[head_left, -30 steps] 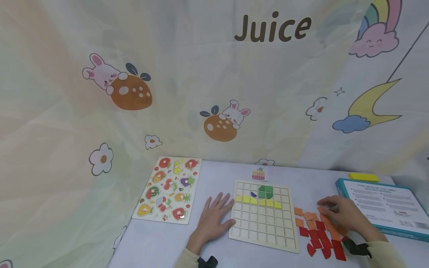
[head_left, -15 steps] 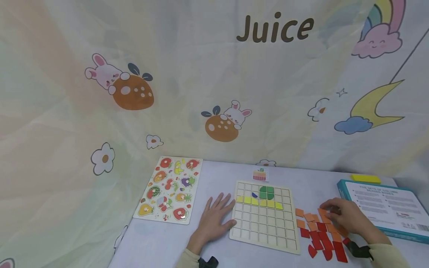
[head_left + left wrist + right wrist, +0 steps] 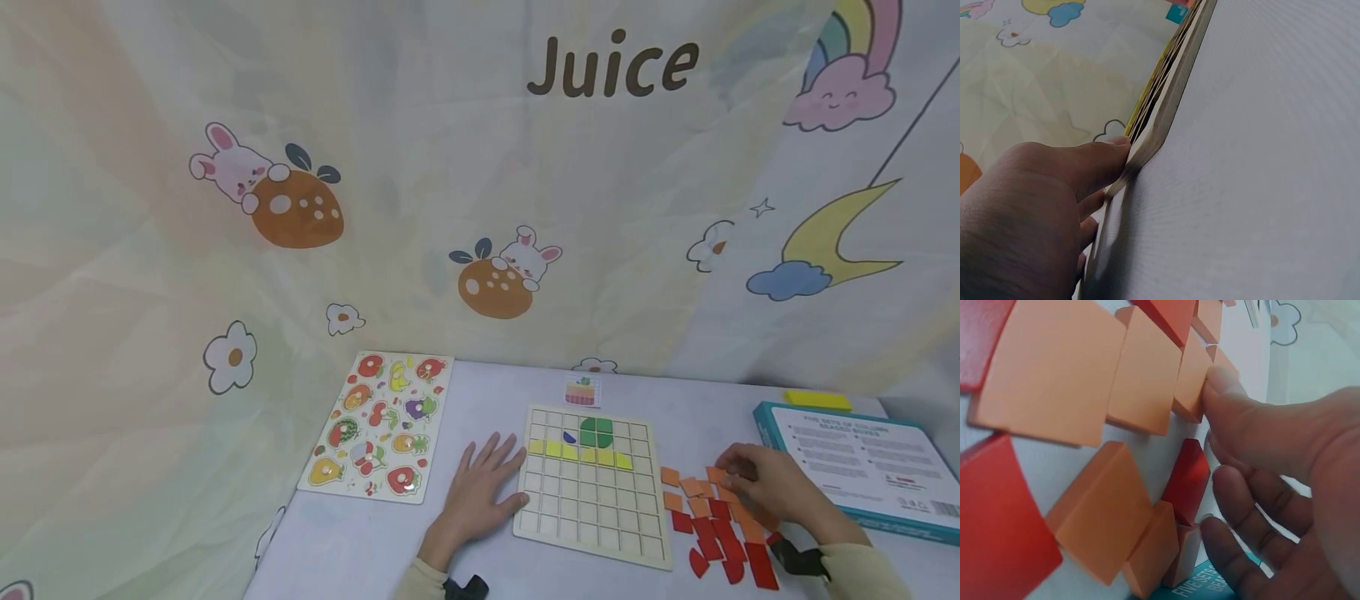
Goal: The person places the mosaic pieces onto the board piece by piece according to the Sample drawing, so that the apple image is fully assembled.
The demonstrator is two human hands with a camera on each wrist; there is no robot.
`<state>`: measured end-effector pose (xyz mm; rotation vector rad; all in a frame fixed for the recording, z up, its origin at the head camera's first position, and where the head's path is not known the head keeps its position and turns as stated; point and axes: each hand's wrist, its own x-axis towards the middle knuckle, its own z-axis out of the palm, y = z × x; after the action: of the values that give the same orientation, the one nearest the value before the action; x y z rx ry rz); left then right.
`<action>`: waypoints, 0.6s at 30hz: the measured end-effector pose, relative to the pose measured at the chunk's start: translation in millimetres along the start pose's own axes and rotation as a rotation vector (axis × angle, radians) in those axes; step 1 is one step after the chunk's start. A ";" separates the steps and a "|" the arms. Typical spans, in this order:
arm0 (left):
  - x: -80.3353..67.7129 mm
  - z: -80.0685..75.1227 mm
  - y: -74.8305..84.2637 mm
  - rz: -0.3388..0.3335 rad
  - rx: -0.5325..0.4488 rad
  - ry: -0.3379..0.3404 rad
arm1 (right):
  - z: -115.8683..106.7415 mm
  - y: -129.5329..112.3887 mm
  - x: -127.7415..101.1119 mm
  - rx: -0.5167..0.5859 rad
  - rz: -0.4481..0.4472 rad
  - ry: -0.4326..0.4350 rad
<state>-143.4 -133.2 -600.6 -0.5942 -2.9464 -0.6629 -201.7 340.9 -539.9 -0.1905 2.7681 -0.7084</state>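
Note:
A wooden grid board [image 3: 592, 508] lies on the table, with a green piece [image 3: 596, 431], a small blue piece [image 3: 569, 437] and a row of yellow tiles [image 3: 577, 452] near its top. My left hand [image 3: 483, 483] lies flat at the board's left side, fingers straight. The left wrist view shows a finger [image 3: 1094, 162] pressed against the board's edge [image 3: 1166, 106]. To the right of the board, my right hand [image 3: 772, 487] rests over loose orange tiles [image 3: 693, 492] and red tiles [image 3: 720, 542]. One fingertip [image 3: 1222, 381] touches an orange tile [image 3: 1191, 378]. The other fingers curl loosely beside a red tile [image 3: 1188, 475].
A fruit peg puzzle [image 3: 378, 425] lies left of my left hand. A small pattern card [image 3: 581, 391] sits behind the board. A teal box [image 3: 862, 467] lies at the right edge, a yellow block [image 3: 817, 400] behind it. A printed curtain hangs behind the table.
My right hand has shifted slightly over the orange tiles. My left hand has stayed flat beside the board.

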 end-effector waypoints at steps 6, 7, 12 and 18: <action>-0.5 0.4 0.5 0.005 -0.002 0.012 | 2.6 -0.8 -2.1 0.016 -0.014 0.048; -0.5 0.4 0.5 0.004 -0.002 0.011 | 3.6 -0.7 -2.9 0.020 -0.021 0.063; -0.6 -0.1 0.6 0.002 -0.004 0.008 | 6.2 -0.6 -7.5 0.047 -0.051 0.117; 0.1 1.7 -0.6 0.000 0.017 0.005 | 2.6 -7.1 -10.3 0.132 -0.034 0.134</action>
<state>-143.7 -133.0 -602.4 -0.5909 -2.9445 -0.6379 -190.7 335.5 -536.2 -0.1699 2.8365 -0.9410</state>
